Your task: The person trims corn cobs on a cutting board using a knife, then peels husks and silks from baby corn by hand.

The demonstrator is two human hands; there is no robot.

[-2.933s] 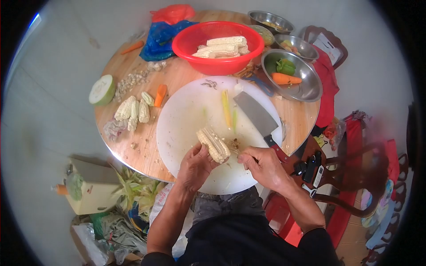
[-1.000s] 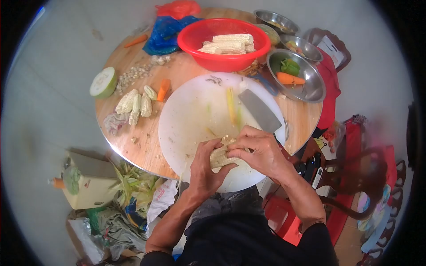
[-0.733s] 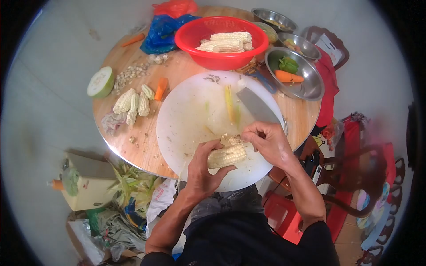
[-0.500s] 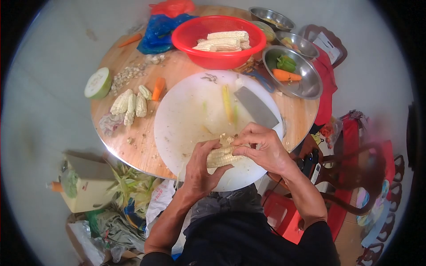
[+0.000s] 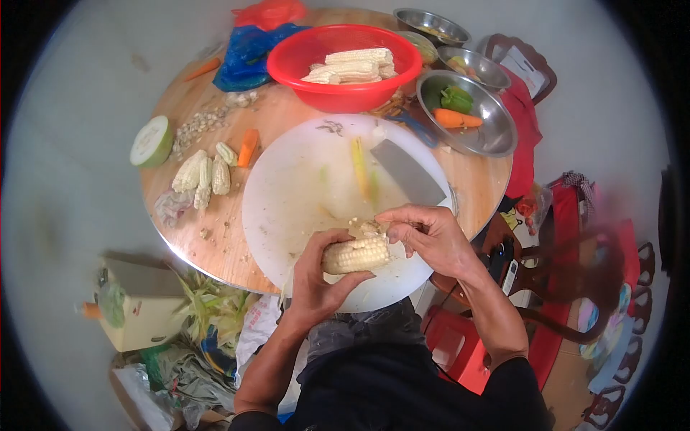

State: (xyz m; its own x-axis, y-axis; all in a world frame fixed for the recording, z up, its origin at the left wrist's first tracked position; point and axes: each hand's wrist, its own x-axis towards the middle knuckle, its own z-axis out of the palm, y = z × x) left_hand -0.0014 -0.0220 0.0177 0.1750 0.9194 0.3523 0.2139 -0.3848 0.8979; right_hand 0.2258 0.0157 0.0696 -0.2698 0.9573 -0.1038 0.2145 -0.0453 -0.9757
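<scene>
My left hand (image 5: 321,276) grips a pale corn cob (image 5: 356,255) above the near part of a round white cutting board (image 5: 287,194). At the cob's right end is my right hand (image 5: 431,237), its thumb and fingers pinched together; whether they hold anything is too small to make out. Loose kernels (image 5: 366,226) show just beyond the cob. On the board lie a cleaver (image 5: 410,172), its wide blade flat, and a thin yellow strip (image 5: 361,169).
A red basin (image 5: 338,95) of corn cobs stands at the back. Steel bowls flank it, one (image 5: 496,136) with a carrot and green pepper. Left lie small cobs (image 5: 203,176), a carrot piece (image 5: 248,147), garlic (image 5: 198,126) and a cut gourd (image 5: 152,141). Husks (image 5: 212,305) are below.
My right hand has drawn slightly right from the cob's top toward its end, showing more of the cob. The whole view has shifted a little.
</scene>
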